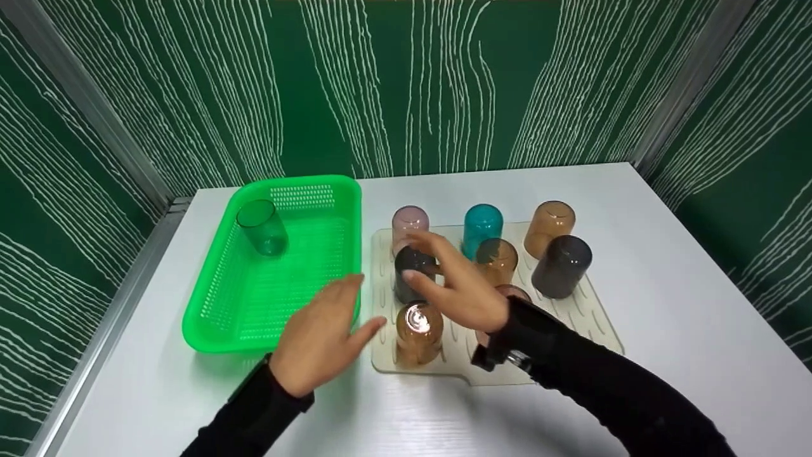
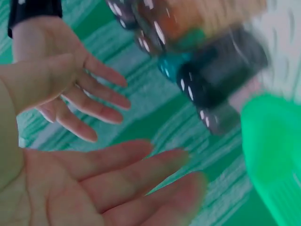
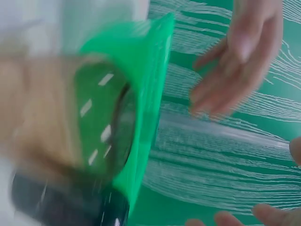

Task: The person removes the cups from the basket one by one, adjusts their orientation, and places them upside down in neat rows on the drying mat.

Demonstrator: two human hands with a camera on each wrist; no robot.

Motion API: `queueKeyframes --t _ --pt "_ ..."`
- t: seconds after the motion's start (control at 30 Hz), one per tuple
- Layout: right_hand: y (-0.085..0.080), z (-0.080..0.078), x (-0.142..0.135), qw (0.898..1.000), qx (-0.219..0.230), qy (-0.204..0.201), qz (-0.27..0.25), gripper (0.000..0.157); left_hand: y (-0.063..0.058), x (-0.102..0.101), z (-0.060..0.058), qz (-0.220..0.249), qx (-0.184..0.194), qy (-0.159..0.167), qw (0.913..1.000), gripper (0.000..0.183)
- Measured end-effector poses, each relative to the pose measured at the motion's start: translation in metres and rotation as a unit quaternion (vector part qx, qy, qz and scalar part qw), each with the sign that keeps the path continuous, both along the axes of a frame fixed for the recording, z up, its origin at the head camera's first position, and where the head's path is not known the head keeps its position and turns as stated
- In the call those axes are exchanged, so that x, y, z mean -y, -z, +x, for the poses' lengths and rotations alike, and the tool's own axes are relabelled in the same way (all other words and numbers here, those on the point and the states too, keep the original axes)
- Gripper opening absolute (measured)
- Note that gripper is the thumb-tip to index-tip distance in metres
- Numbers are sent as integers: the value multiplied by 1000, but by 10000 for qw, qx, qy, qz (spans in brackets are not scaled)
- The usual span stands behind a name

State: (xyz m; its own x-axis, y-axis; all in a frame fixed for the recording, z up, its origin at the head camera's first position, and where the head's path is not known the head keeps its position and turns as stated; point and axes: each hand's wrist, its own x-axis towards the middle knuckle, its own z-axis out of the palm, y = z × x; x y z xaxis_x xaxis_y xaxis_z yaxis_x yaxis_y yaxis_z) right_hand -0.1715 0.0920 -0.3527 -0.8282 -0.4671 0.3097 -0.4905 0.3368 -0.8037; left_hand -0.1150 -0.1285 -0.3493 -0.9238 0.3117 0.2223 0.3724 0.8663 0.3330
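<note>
My left hand (image 1: 322, 339) hovers between the green plastic basket (image 1: 219, 304) and the front amber glass (image 1: 413, 346), fingers extended and touching nothing. Above the cream drying mat (image 1: 438, 374), my right hand (image 1: 466, 285) is held over the dark glass (image 1: 406, 285) at the left, hiding part of it. In the left wrist view the right hand (image 2: 70, 70) has spread fingers and an empty palm. Upside-down tumblers stand on the mat: a pink one (image 1: 410, 219), a teal one (image 1: 483, 225), amber ones and dark grey ones. A teal-green glass (image 1: 265, 231) is inside the basket, mouth up, leaning slightly.
Toward the mat's right side stand a dark grey glass (image 1: 562, 266), a rear amber glass (image 1: 550, 225) and a brown glass (image 1: 497, 257). A pinkish glass (image 1: 512, 292) is mostly hidden by the right wrist. Green patterned panels (image 1: 444, 89) enclose the white table (image 1: 685, 304).
</note>
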Motion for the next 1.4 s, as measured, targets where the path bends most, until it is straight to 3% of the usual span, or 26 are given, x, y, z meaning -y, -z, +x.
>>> queueKeyframes --t 0.1,0.2,0.4,0.6,0.77,0.93,1.03,1.3,1.4 --pt "-3 -6 18 9976 611 5 -333 60 -5 10 -16 -28 -590 -209 9980 75" --pt "-2 -13 37 9903 1231 145 -623 60 -8 21 -37 -22 -852 -435 9954 79" --pt "11 -27 75 9713 2205 668 -596 68 -10 42 -77 -123 -488 -952 9942 82" --pt "33 -36 103 9479 2925 1147 -525 76 -4 59 -107 -303 -63 -1299 9910 81" --pt "50 -38 117 9408 3140 1246 -285 70 3 73 -124 -409 308 -1504 9873 79" --pt "56 -34 124 9481 3045 894 -212 59 7 87 -140 -438 531 -1609 9846 76" --pt "56 -33 126 9494 3014 869 -173 61 11 95 -148 -496 723 -1614 9830 76" --pt "54 -32 127 9471 3076 874 -285 57 22 110 -159 -519 1349 -1677 9752 75" --pt "54 -32 127 9461 3108 857 -323 58 28 113 -161 -472 1302 -1798 9739 73"
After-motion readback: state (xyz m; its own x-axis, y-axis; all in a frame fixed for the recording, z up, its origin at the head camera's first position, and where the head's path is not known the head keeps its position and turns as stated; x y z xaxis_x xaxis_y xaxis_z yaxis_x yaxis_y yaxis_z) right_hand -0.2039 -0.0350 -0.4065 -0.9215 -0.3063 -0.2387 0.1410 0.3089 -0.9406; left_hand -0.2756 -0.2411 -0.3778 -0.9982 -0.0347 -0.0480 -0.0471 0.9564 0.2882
